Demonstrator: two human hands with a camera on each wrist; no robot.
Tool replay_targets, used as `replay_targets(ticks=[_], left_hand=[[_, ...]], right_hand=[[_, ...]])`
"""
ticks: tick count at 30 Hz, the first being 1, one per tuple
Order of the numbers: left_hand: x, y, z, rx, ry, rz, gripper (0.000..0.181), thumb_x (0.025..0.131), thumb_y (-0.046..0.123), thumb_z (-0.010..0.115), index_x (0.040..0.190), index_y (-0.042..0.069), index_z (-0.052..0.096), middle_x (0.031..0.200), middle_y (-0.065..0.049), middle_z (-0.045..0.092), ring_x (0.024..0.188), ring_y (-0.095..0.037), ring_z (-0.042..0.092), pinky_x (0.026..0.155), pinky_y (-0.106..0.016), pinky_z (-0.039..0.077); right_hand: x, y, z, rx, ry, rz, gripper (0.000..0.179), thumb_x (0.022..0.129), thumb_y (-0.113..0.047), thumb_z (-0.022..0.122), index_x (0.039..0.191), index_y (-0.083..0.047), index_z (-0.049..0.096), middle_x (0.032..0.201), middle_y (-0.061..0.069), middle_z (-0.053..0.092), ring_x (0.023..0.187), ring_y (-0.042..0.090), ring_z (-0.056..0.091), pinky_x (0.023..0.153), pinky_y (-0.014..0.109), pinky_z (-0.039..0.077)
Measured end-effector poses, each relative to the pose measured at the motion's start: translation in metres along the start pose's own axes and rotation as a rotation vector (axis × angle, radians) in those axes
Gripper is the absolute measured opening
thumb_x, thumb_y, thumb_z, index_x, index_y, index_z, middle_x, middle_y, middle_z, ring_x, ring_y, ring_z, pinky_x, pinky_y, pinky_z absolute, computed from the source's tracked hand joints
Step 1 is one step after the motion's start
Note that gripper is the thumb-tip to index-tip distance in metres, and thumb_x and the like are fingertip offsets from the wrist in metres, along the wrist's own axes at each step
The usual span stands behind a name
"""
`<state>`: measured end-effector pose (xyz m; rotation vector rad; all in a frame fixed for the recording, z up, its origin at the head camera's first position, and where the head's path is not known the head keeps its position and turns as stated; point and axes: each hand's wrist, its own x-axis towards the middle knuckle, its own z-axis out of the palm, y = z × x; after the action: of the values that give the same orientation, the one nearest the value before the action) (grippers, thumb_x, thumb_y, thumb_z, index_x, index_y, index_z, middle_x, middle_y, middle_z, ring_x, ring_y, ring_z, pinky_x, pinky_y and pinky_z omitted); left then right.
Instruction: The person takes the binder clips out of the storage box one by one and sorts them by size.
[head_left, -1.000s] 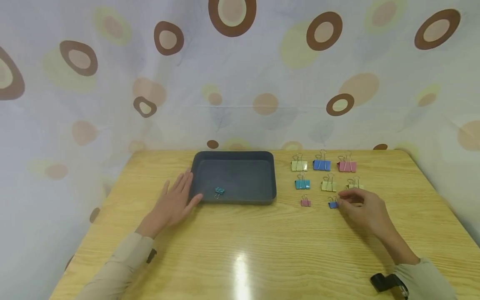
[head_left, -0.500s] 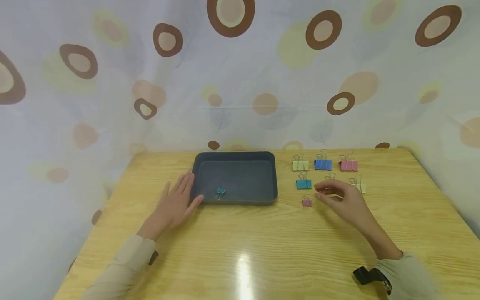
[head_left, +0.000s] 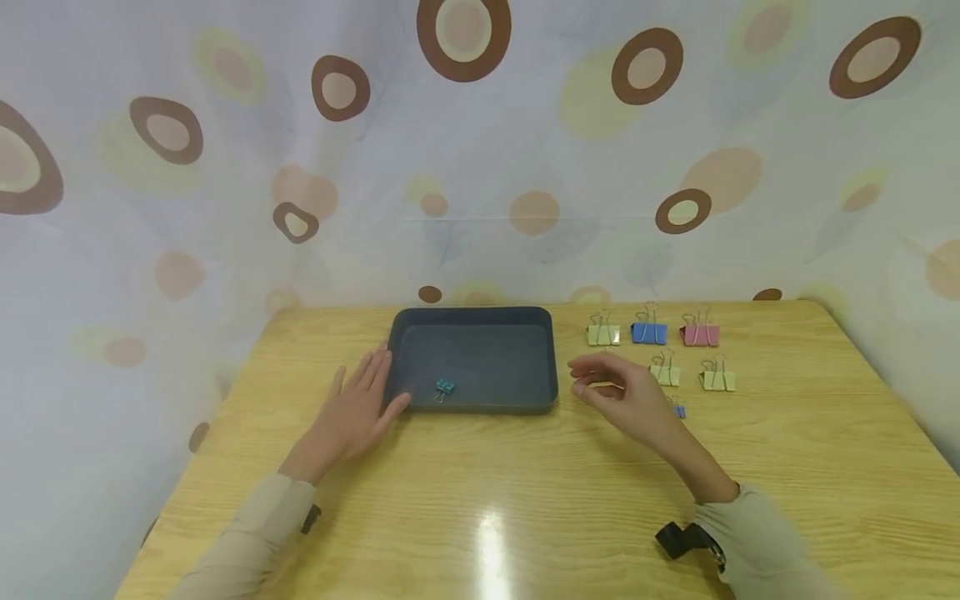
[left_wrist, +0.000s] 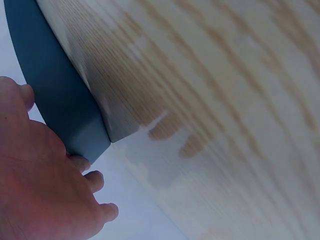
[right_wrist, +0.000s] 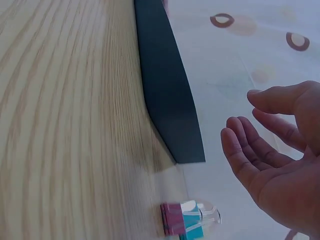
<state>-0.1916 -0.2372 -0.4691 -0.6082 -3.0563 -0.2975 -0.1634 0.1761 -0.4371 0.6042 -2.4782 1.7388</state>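
Note:
My left hand [head_left: 348,417] lies with straight, spread fingers at the left side of a dark grey tray [head_left: 495,358], its fingertips along the rim. Inside the tray, near the front left, is a small teal binder clip [head_left: 446,387]. My right hand [head_left: 622,396] hovers just right of the tray, thumb and fingers bent loosely apart. The right wrist view shows nothing between those fingers. Below that hand in the same view, a pink binder clip [right_wrist: 173,219] overlaps a teal binder clip [right_wrist: 194,228]. Both are mostly hidden behind the hand in the head view.
Right of the tray stand more binder clips: cream [head_left: 603,335], blue [head_left: 649,333] and pink [head_left: 701,336] at the back, two cream ones [head_left: 718,381] nearer, and a small blue one [head_left: 679,412] partly behind the right hand. A patterned curtain [head_left: 480,167] hangs behind the table.
My right hand has moved left, from beside the small blue binder clip to near the tray's right side, uncovering the cream clips. The left hand has stayed at the tray.

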Motion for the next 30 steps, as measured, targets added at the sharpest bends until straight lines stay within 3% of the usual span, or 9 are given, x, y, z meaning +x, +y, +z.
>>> replay_targets(ticks=[5, 18, 25, 30], left_hand=[[0.000, -0.001, 0.002, -0.009, 0.008, 0.002, 0.082, 0.109, 0.057, 0.032, 0.163, -0.003, 0.015, 0.171, -0.017, 0.010, 0.155, -0.038, 0.015, 0.121, -0.067, 0.010], [-0.001, -0.001, 0.000, -0.009, 0.011, 0.012, 0.082, 0.109, 0.057, 0.031, 0.162, -0.003, 0.015, 0.170, -0.019, 0.011, 0.155, -0.040, 0.016, 0.120, -0.068, 0.011], [-0.001, 0.001, -0.004, -0.029, 0.015, 0.009, 0.082, 0.109, 0.056, 0.033, 0.162, -0.003, 0.014, 0.170, -0.018, 0.011, 0.155, -0.039, 0.015, 0.120, -0.067, 0.010], [-0.001, 0.001, -0.001, -0.020, 0.013, 0.011, 0.082, 0.109, 0.056, 0.033, 0.162, -0.003, 0.016, 0.170, -0.018, 0.012, 0.155, -0.039, 0.016, 0.120, -0.067, 0.012]], right_hand=[[0.013, -0.003, 0.021, 0.020, -0.049, -0.026, 0.025, 0.096, -0.002, 0.071, 0.121, 0.000, 0.068, 0.120, 0.019, 0.068, 0.104, 0.029, 0.068, 0.089, 0.035, 0.059], [0.054, -0.005, 0.062, 0.007, -0.095, -0.076, 0.027, 0.096, -0.004, 0.072, 0.123, -0.003, 0.068, 0.120, 0.021, 0.067, 0.103, 0.028, 0.068, 0.087, 0.034, 0.059], [0.076, -0.001, 0.081, -0.010, -0.186, -0.058, 0.034, 0.094, -0.002, 0.073, 0.128, -0.001, 0.066, 0.126, 0.024, 0.065, 0.106, 0.031, 0.068, 0.092, 0.042, 0.058], [0.085, 0.005, 0.095, -0.046, -0.245, -0.056, 0.040, 0.092, 0.001, 0.075, 0.130, 0.003, 0.064, 0.127, 0.024, 0.065, 0.105, 0.031, 0.069, 0.088, 0.038, 0.059]])
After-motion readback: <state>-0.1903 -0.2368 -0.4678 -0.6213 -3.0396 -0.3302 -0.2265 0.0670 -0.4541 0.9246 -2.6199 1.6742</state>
